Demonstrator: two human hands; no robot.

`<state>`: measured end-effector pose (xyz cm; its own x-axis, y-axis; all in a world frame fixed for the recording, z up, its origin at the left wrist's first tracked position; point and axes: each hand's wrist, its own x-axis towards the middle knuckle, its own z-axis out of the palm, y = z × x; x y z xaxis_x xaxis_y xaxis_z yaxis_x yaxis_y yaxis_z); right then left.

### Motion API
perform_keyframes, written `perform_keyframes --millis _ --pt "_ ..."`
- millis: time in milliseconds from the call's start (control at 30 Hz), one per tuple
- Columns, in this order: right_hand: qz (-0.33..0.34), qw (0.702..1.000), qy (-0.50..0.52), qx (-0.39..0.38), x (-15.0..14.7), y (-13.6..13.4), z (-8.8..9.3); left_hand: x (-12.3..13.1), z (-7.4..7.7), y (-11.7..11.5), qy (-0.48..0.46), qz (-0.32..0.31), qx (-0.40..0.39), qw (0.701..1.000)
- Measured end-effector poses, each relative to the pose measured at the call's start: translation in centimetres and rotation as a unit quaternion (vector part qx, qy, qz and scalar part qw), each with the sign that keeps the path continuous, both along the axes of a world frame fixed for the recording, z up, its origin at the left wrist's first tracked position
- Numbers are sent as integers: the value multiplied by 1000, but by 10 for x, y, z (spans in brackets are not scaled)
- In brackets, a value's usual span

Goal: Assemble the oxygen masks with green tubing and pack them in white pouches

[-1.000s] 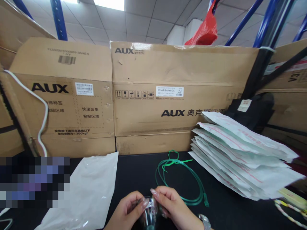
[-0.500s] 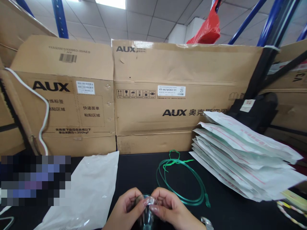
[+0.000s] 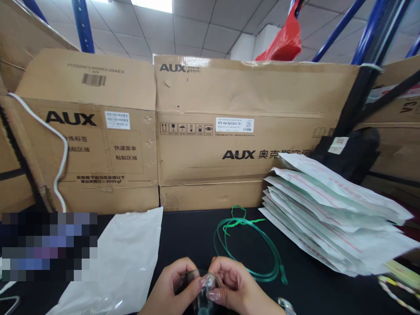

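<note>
At the bottom centre, a clear plastic mask (image 3: 204, 302) with a greenish lower end is pinched between my two hands. My left hand (image 3: 179, 284) is closed on its left side, its thumb laid over the upper middle. My right hand (image 3: 234, 286) grips the right side, with bent fingers and the thumb near the left one. The fingers cover much of the mask, and its lowest part is cut off by the frame. Behind my right hand lies a coil of green tubing (image 3: 284, 275), with a bright green strap (image 3: 244, 222) across its top.
A white plastic bag (image 3: 127, 253) lies flat to the left on the black table (image 3: 187, 232). At the right stands a stack of white packets (image 3: 315, 214). Large cardboard boxes (image 3: 203, 162) wall off the back. A white cable (image 3: 62, 175) hangs at the left.
My thumbs have shifted slightly down and to the right on the mask, and its rim has tilted a little. The tubing, bag and packets stay where they were.
</note>
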<state>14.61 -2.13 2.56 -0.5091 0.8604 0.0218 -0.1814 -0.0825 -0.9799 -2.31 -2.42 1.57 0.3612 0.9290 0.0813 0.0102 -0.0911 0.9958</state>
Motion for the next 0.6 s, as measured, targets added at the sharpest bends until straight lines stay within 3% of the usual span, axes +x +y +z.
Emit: perform_keyframes --millis 133,300,600 --pt "14 999 31 -15 0 -2 2 1 2 -3 -7 -10 -4 1000" --pt "19 997 64 -50 -3 3 -6 3 -7 0 -65 14 -36 997" --pt "16 998 -6 -60 -2 12 -7 3 -18 8 -146 53 -104 982"
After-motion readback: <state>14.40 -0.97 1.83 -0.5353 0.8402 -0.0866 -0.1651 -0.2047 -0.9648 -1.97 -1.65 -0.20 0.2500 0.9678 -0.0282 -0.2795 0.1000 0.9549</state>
